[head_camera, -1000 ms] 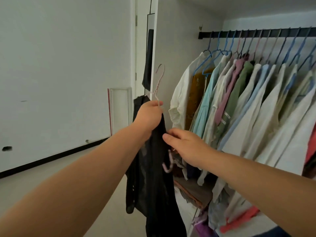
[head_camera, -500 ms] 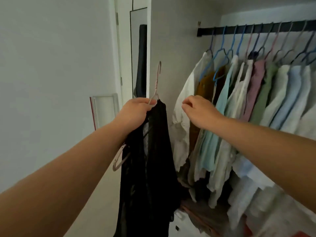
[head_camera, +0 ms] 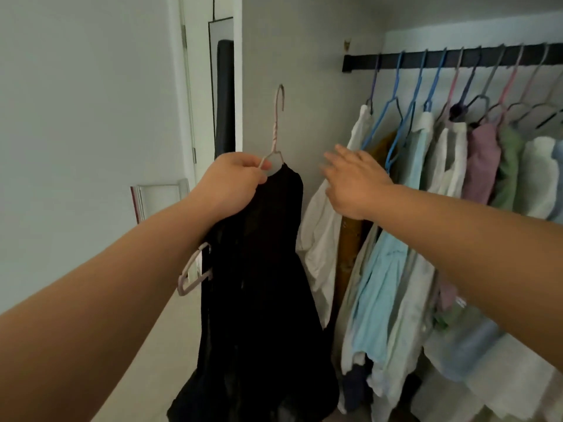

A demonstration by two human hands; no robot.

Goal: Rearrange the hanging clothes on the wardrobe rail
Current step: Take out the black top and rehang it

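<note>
Dim, even indoor light; motion blur smears the open right hand (head_camera: 355, 182); wide-angle distortion bends the frame edges.

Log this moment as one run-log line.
left hand: grips pink hanger carrying black garment | right hand: open, by white shirt | rail: hanger off it

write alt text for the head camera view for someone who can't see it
A person's left hand grips a pink hanger carrying a black garment, held off the black rail. The right hand, fingers spread, reaches toward the white shirt at the rail's left end, beside pastel shirts.
</note>
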